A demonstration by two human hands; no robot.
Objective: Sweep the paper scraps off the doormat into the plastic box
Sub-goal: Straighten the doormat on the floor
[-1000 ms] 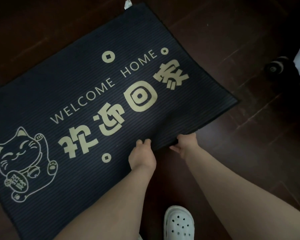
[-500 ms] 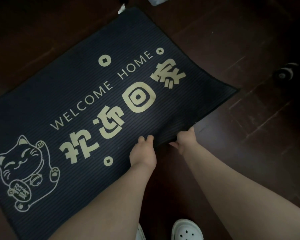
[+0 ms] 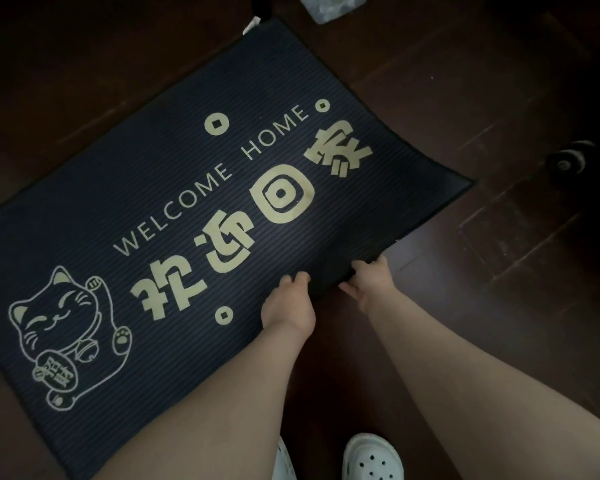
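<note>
Dark wood floor (image 3: 430,81). Left hand (image 3: 288,306) and right hand (image 3: 369,282) close together, both curled round raised edge of doormat (image 3: 153,188), spread toward 10 o'clock.

The doormat (image 3: 118,168) reads "WELCOME HOME" over large "欢迎回家", just beyond the fingers (image 3: 293,278); far left of them, the cat's plaque (image 3: 58,374) reads "招财".

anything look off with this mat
The doormat is curled up off the floor at its right end, where the left hand and right hand grip its near edge. A white scrap sits at its far corner.
</note>
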